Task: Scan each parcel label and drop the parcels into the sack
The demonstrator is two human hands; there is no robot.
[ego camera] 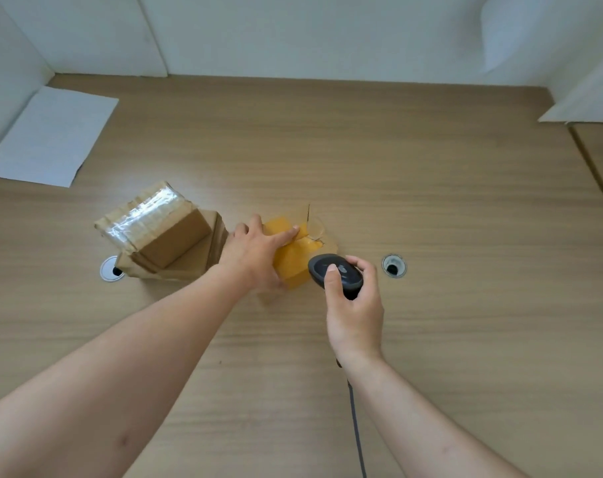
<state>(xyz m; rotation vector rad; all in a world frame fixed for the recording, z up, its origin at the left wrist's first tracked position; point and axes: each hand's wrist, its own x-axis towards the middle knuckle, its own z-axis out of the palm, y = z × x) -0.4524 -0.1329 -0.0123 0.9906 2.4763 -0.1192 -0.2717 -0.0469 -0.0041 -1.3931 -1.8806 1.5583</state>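
Holding tight, the right hand has its grip curled all the way round a dark scanner, with the thumb lying on top of it. Its cord runs down along the arm toward the person. The left hand lies on a small yellow parcel on the desk; its fingers stretch across the top and press down, and the thumb goes down the near side, so I think this grip is a loose hold, not a hard squeeze. The scanner head sits just beside the parcel, at its right edge. I cannot see a label on the parcel, and I cannot see the sack at all. Two brown boxes sit stacked just to the left of the left hand, and one has shiny tape on it. A white sheet lies far off at the back left. What could go wrong? The scanner may miss the label, because the hand may be covering it or it may be on a hidden side. The tape on the parcel looks shiny too, so glare could spoil the scan. The cord could also drag on the desk and tug the scanner away.
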